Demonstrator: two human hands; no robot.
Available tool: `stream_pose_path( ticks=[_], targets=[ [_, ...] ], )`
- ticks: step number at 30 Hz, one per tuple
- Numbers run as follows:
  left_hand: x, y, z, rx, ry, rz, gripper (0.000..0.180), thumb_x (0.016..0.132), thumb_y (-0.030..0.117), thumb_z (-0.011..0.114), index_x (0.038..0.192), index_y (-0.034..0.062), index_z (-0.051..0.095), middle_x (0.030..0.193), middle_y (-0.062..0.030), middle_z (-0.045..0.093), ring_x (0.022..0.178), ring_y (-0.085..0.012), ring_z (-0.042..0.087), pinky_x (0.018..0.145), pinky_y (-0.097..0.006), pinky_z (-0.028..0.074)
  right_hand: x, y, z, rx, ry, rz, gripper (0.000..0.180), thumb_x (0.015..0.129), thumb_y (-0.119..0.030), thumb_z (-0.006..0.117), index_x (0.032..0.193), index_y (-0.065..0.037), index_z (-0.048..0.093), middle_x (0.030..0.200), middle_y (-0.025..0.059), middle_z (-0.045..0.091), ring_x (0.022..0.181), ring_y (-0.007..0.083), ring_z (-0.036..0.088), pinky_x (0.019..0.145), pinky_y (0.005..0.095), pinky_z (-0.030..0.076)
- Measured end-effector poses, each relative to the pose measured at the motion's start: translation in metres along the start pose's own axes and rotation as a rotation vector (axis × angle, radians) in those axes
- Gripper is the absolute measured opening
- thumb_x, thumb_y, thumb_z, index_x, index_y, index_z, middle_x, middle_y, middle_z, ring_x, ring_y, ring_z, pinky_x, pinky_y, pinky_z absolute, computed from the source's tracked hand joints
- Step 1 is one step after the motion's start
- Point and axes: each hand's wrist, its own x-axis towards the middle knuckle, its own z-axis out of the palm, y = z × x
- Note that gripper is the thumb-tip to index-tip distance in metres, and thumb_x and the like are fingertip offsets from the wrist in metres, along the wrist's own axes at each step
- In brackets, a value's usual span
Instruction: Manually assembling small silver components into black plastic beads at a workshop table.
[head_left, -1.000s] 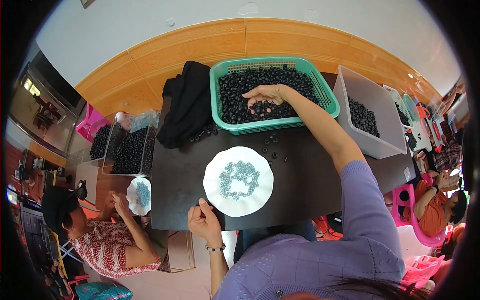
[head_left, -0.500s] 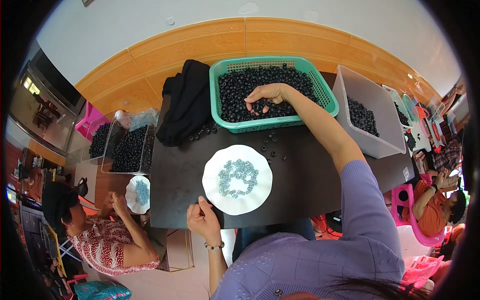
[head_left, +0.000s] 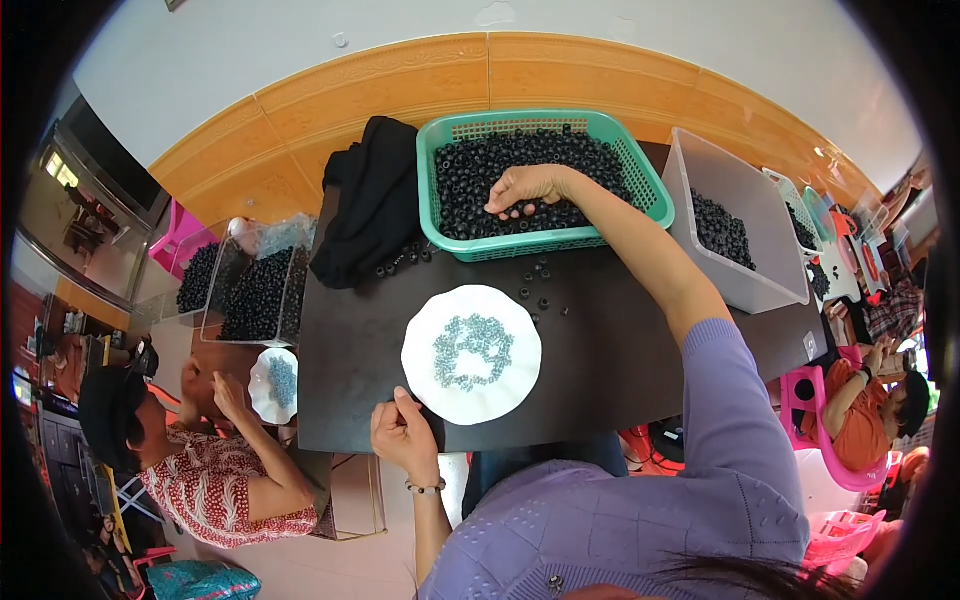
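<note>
My right hand (head_left: 530,190) is over a green plastic basket (head_left: 655,200) filled with small black ring-like pieces (head_left: 470,185). Its thumb and fingers are pinched together just above the pile; whatever they hold is hidden. At the table's front edge, beside the lower left rim of a white scalloped plate (head_left: 500,400), is my left hand (head_left: 402,432). Its fingers are curled in with the thumb raised, and I cannot make out anything in them. Small pale blue-grey clear pieces (head_left: 475,330) lie spread in a rough ring on the plate.
Loose black pieces (head_left: 526,293) lie between basket and plate. A black cloth (head_left: 370,200) is left of the basket, a clear bin (head_left: 740,250) right of it. Farther left, a co-worker (head_left: 225,460) sits by another plate (head_left: 262,400) and bins (head_left: 255,300).
My right hand's fingers have drawn closer together over the basket. My left hand has hardly moved. The co-worker's hands on the left have moved apart.
</note>
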Motion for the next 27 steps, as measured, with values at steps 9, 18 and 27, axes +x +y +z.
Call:
stream_pose_path(
  ticks=[9,18,27],
  targets=[
    [0.001,0.004,0.0,0.006,-0.012,0.002,0.039,0.093,0.019,0.06,0.059,-0.0019,0.059,0.055,-0.0072,0.049,0.051,-0.0146,0.045,0.05,-0.032,0.032,-0.033,-0.024,0.019,-0.137,0.332,0.048,0.039,0.091,-0.04,0.062,0.07,-0.007,0.062,0.061,0.0002,0.056,0.052,0.01,0.05,0.043,0.0262,0.037],
    [-0.001,0.001,0.002,0.002,-0.013,-0.002,0.04,0.093,0.018,0.06,0.058,-0.0024,0.058,0.055,-0.0056,0.048,0.051,-0.0127,0.043,0.049,-0.031,0.03,-0.112,0.0,0.122,-0.686,0.859,-0.593,0.027,0.089,-0.025,0.062,0.076,-0.002,0.055,0.07,0.0177,0.059,0.066,0.0372,0.059,0.059,0.046,0.046],
    [-0.001,0.004,0.003,0.02,-0.005,-0.011,0.04,0.092,0.018,0.061,0.058,-0.0018,0.057,0.055,-0.0053,0.046,0.051,-0.0126,0.042,0.049,-0.031,0.029,-0.113,0.085,0.147,-0.745,0.991,-0.637,0.015,0.089,-0.016,0.063,0.084,-0.004,0.057,0.073,0.0102,0.055,0.078,0.029,0.059,0.068,0.0394,0.049]
  ],
)
